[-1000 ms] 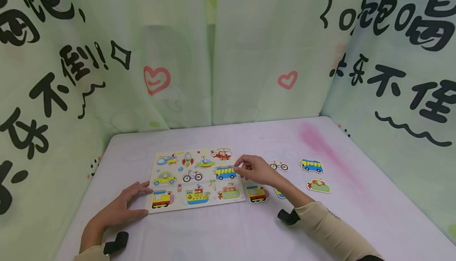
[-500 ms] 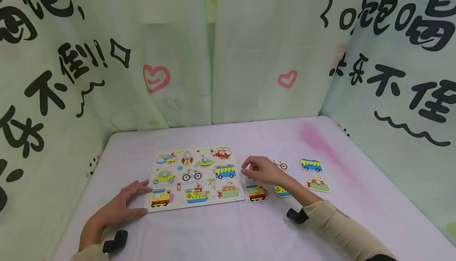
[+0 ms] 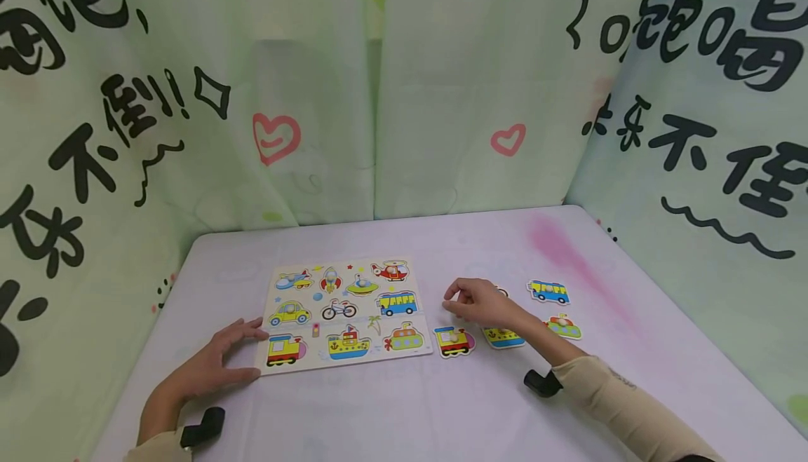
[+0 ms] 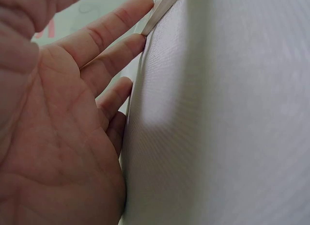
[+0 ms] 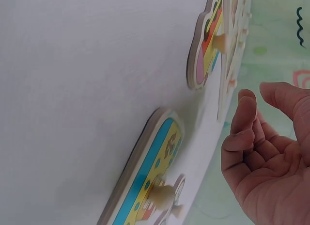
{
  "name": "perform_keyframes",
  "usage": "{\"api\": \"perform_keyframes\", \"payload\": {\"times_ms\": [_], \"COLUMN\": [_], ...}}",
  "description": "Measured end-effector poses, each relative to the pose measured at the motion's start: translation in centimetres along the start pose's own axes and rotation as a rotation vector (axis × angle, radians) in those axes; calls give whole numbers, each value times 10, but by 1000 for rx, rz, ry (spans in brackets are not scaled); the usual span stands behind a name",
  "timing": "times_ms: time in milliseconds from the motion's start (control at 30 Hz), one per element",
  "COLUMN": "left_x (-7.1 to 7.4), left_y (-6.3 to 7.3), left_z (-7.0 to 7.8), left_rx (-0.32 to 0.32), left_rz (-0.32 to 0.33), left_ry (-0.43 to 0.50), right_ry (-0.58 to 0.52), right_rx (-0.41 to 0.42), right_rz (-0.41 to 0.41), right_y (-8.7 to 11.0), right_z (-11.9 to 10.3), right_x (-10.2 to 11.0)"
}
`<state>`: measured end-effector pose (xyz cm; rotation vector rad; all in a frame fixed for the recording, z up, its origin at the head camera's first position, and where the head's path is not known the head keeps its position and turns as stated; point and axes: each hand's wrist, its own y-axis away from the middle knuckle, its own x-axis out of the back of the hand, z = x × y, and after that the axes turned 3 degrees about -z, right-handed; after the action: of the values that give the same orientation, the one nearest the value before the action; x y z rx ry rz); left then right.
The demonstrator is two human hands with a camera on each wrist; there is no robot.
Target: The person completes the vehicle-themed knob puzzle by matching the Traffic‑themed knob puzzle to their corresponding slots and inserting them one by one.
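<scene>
Ten vehicle pictures cover a thin, pale rectangular puzzle board. With its far edge as twelve, a yellow car sits at nine, a red-and-white rocket at eleven and a red helicopter between one and two. Small knobs show on the board in the right wrist view; which pictures carry them is unclear.

Five loose, flat pieces lie around the right hand, twelve again being the far side: a red-and-yellow train piece between seven and eight, a yellow-and-blue ship piece at five, a bicycle piece at two, a blue-and-yellow bus piece just before three, a green-and-red submarine piece between three and four. The train and ship pieces have thick wooden edges and pale round knobs.

That hand's fingers are loosely bent, thumb and index tips apart with nothing between them. It hides most of the bicycle piece.

The left hand touches the board's edge between eight and nine, fingers extended, thumb spread, grasping nothing.

Beneath lies a white cloth-covered table; beyond twelve hangs a pale green curtain.
</scene>
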<state>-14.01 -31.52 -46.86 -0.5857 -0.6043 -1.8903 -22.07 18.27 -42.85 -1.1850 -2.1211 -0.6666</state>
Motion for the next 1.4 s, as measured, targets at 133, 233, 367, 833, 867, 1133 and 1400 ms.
{"api": "perform_keyframes", "payload": {"times_ms": [133, 233, 367, 833, 867, 1133, 1400], "left_x": [0, 0, 0, 0, 0, 0, 0], "left_y": [0, 0, 1, 2, 2, 2, 2], "left_z": [-1, 0, 1, 3, 3, 2, 2], "left_rx": [-7, -1, 7, 17, 16, 2, -1], "left_rz": [2, 1, 0, -5, -5, 4, 11], "left_ry": [3, 8, 13, 6, 6, 5, -3], "right_ry": [-7, -4, 1, 35, 32, 39, 31], "right_rx": [-13, -4, -13, -106, -116, -122, -162], "right_rz": [8, 16, 25, 107, 112, 137, 157], "right_y": [3, 6, 9, 11, 10, 8, 7], "right_z": [7, 10, 15, 39, 42, 59, 64], "right_x": [3, 5, 10, 25, 26, 31, 36]}}
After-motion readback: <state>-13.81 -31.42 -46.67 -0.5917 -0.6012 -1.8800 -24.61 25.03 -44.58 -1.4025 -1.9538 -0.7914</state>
